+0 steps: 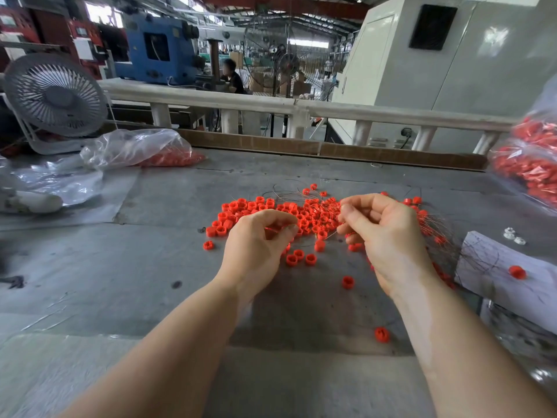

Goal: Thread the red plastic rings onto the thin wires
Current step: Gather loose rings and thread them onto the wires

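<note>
Head view: left hand [256, 239] pinches a red ring [272, 229]; right hand [382, 233] pinches thin wires [434, 224] above the pile [301, 211].

Rings [301, 212] lie mid-table [150, 267], fan [55, 95] behind left, bag [530, 164] right.

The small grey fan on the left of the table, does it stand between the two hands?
No, the small grey fan stands at the table's far left edge, well apart from the left hand and right hand.
</note>
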Motion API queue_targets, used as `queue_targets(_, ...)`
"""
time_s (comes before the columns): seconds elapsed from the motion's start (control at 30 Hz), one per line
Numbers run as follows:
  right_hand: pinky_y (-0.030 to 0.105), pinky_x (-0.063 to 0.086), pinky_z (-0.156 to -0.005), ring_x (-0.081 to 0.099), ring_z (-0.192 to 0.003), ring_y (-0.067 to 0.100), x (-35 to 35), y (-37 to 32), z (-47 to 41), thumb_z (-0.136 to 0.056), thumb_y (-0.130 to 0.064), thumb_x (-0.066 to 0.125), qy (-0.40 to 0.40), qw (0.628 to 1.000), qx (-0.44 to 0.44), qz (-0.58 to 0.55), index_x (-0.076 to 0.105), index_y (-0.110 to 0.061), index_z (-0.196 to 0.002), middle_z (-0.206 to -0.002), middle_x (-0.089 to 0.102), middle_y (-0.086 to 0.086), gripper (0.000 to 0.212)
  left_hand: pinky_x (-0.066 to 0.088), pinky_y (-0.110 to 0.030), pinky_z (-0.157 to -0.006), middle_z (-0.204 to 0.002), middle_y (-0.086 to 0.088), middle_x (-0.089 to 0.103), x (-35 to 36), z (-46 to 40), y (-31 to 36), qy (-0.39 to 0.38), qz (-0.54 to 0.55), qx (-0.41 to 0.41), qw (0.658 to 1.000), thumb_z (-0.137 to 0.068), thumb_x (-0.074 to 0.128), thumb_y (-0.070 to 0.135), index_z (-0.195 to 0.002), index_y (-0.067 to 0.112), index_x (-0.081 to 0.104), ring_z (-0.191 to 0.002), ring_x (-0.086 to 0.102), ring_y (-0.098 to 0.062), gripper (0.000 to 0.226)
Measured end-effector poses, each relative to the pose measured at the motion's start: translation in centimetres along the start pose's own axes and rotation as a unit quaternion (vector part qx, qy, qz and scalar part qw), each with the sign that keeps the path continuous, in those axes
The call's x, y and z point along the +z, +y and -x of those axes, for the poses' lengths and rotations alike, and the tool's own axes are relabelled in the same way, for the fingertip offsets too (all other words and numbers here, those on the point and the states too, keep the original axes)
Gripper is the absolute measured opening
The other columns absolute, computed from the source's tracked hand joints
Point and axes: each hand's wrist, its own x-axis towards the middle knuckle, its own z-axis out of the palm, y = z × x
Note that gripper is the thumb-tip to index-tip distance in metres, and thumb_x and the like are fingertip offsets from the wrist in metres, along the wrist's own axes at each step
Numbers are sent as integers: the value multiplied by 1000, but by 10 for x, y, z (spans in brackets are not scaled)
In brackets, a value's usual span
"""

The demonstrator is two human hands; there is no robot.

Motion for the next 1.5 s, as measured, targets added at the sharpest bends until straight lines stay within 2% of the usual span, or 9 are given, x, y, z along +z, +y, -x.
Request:
queue_targets(0.23,16,47,-48,62,-56,8,-3,-1,-2,-86,-13,65,36,997,26,-60,67,-19,-78,-62,67,-3,10,42,-4,-65,-75,21,63,-4,-1,1,21,49,-17,998,-86,65,15,-74,39,61,-66,57,6,28)
queue_targets(0.37,18,47,-48,60,-57,9,-4,0,-2,-86,-18,66,38,998,28,-43,68,-22,-77,-64,68,-2,10,45,-11,-70,-77,18,64,-3,-1,4,8,69,-27,997,-87,65,14,-80,35,64,-71,58,2,22)
queue_targets(0.53,18,46,-46,59,-56,8,-4,-2,-1,-86,-17,66,40,998,25,-37,67,-22,-78,-63,67,-3,10,45,-11,-59,-74,12,65,-4,2,9,-36,125,-28,991,-88,62,11,-80,29,69,-61,54,4,21)
queue_targets(0.63,17,46,-45,58,-55,7,-4,-3,-1,-87,-16,65,41,998,31,-47,67,-21,-78,-63,67,-4,10,45,-20,-54,-72,3,63,-6,1,11,-50,202,-65,976,-90,59,12,-76,23,69,-59,52,-7,20)
queue_targets(0.77,15,44,-43,55,-50,3,-5,-3,-2,-87,-10,64,59,993,56,-84,66,-17,-78,-57,64,-6,11,44,-15,-51,-69,10,64,-8,-1,12,-48,292,-105,949,-90,57,12,-68,24,72,-62,53,-5,29)
queue_targets(0.9,13,41,-42,53,-46,0,-6,-3,-3,-87,-4,62,84,986,82,-116,64,-13,-76,-53,62,-7,14,43,-14,-50,-69,10,64,-8,-3,10,-51,321,-117,938,-91,56,14,-68,26,74,-62,53,-4,32)
queue_targets(1.07,12,41,-43,53,-46,0,-5,-2,-5,-87,-2,60,107,981,93,-131,63,-11,-75,-60,61,-2,15,42,-14,-50,-66,7,60,-7,-3,9,-45,354,-128,925,-91,55,11,-67,21,72,-57,51,-3,31)
queue_targets(1.3,11,41,-42,53,-46,-1,-6,0,-5,-88,0,59,122,977,117,-131,61,-12,-74,-63,60,0,18,41,-13,-50,-63,9,60,-8,-3,12,-38,424,-157,891,-93,51,14,-74,19,64,-50,49,0,24)
queue_targets(1.5,11,42,-43,55,-46,0,-7,0,-6,-86,0,61,133,969,146,-147,62,-12,-74,-58,61,-3,17,46,-14,-51,-66,7,61,-10,-4,10,-14,472,-181,863,-94,51,15,-73,20,67,-52,52,0,26)
